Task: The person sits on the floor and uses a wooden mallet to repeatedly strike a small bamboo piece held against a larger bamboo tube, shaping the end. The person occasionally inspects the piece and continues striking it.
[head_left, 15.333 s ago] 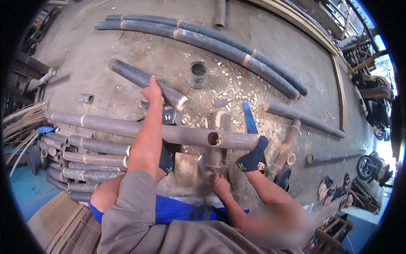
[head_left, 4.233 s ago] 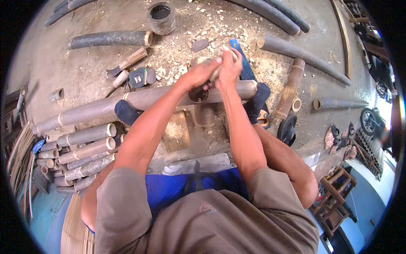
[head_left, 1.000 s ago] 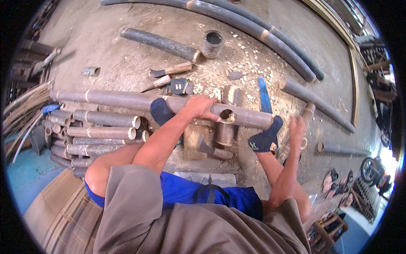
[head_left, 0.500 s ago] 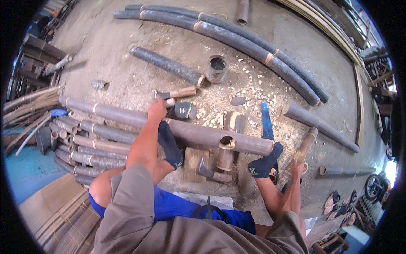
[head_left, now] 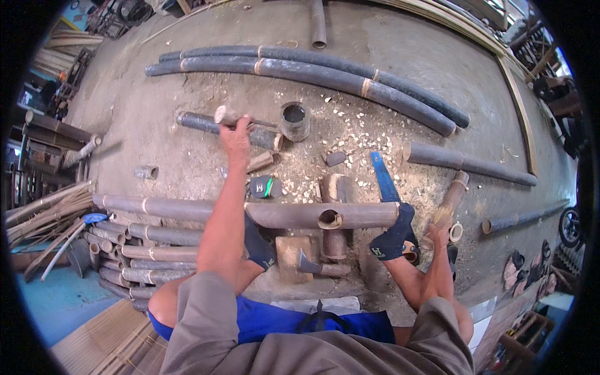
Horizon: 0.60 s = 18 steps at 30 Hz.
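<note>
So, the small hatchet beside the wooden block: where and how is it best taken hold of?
I would grip the wooden handle around its middle, coming from above and from the person's right. The metal blade is at the left end, next to the wooden block, while the handle points right, so this approach should stay clear of the blade.

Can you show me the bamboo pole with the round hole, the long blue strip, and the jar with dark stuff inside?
Bamboo pole (head_left: 284, 215): head view, on its side, left of the hole.
Blue strip (head_left: 383, 178): head view, middle of its flat face.
Jar (head_left: 294, 130): head view, on its outer wall.
</note>
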Each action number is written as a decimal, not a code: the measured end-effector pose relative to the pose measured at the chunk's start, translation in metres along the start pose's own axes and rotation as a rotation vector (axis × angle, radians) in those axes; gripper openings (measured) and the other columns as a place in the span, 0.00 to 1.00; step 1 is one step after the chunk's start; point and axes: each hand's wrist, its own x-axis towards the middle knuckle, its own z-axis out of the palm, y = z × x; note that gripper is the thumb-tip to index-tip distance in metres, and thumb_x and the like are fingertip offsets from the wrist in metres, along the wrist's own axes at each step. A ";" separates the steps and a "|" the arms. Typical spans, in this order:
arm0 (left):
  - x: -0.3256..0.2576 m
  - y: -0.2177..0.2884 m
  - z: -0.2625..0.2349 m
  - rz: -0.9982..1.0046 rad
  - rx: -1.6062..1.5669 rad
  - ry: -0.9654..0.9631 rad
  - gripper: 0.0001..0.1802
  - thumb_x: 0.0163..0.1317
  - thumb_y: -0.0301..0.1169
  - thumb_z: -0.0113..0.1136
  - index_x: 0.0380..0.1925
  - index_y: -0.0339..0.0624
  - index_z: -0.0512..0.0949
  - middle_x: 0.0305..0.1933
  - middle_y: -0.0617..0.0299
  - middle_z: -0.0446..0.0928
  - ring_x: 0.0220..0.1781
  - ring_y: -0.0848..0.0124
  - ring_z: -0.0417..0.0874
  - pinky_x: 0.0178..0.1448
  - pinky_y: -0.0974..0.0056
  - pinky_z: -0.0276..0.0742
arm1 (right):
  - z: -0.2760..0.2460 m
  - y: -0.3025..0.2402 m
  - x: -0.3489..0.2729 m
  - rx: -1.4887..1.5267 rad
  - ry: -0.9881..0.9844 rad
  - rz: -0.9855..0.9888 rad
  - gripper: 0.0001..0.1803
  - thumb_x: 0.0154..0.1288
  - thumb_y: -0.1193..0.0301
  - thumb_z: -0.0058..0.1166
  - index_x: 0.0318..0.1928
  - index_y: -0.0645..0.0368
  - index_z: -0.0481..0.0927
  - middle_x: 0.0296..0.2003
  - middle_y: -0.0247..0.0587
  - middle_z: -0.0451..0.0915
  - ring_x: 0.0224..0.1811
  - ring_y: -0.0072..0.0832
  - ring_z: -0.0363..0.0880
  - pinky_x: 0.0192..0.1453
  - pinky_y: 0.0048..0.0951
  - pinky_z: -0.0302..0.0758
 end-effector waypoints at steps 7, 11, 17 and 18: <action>0.011 -0.038 0.067 -0.095 -0.005 -0.013 0.22 0.67 0.26 0.70 0.56 0.43 0.71 0.49 0.60 0.80 0.47 0.69 0.85 0.46 0.62 0.87 | -0.030 -0.059 -0.057 -0.010 0.094 0.052 0.56 0.55 0.46 0.70 0.79 0.53 0.61 0.64 0.62 0.77 0.66 0.54 0.78 0.68 0.48 0.75; 0.011 -0.040 0.061 -0.115 -0.061 0.096 0.23 0.65 0.25 0.70 0.56 0.46 0.70 0.47 0.60 0.80 0.45 0.69 0.85 0.41 0.63 0.84 | -0.062 -0.084 -0.055 0.394 -0.022 0.051 0.49 0.60 0.44 0.66 0.73 0.63 0.69 0.59 0.55 0.81 0.59 0.48 0.83 0.61 0.45 0.79; -0.022 0.049 0.049 -0.199 -0.651 0.097 0.09 0.66 0.28 0.59 0.44 0.39 0.74 0.42 0.54 0.80 0.46 0.57 0.86 0.59 0.45 0.85 | -0.085 -0.131 -0.083 1.315 -0.164 0.067 0.40 0.71 0.48 0.64 0.68 0.69 0.74 0.57 0.48 0.80 0.51 0.37 0.84 0.53 0.38 0.82; -0.026 0.059 0.045 -0.201 -0.677 0.050 0.08 0.67 0.30 0.58 0.43 0.40 0.74 0.41 0.53 0.81 0.46 0.56 0.85 0.61 0.43 0.84 | -0.091 -0.148 -0.100 1.353 -0.103 0.000 0.40 0.72 0.48 0.64 0.69 0.69 0.73 0.58 0.48 0.80 0.52 0.37 0.84 0.54 0.38 0.82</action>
